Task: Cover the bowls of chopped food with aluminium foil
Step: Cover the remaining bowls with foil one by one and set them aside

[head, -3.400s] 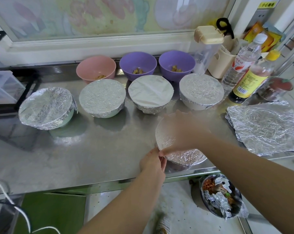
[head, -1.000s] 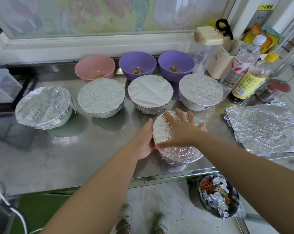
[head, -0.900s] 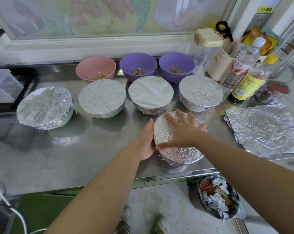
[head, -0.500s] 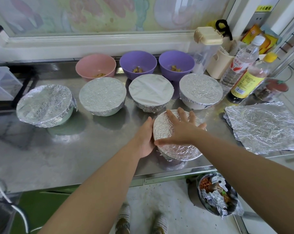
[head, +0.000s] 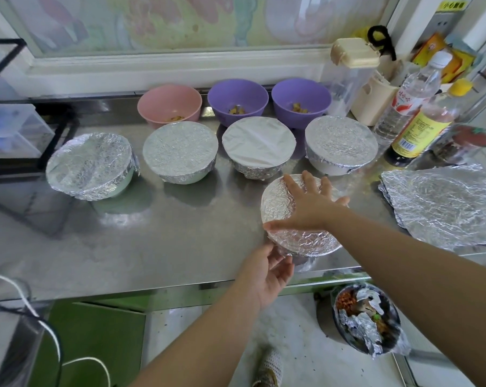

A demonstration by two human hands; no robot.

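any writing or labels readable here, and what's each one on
"小心", then blurred characters: on the yellow sign, top right.
Red label of the clear bottle: Chinese characters, too blurred to read.
Yellow label of the yellow-capped bottle: print too small to read.

The steel worktop (head: 166,247) carries a row of four foil-covered bowls (head: 180,152), with one pink bowl (head: 169,103) and two purple bowls (head: 237,97) behind. Foil sheets (head: 442,208) lie at its right, near bottles (head: 412,101).

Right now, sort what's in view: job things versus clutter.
Job: foil-covered bowl under the right hand, left hand by its near edge; pink bowl and two purple bowls, uncovered; foil sheets; four covered bowls, done.
Lying about: clear bottle, yellow-capped bottle, beige-lidded canister, red-lidded jar, floor bin.
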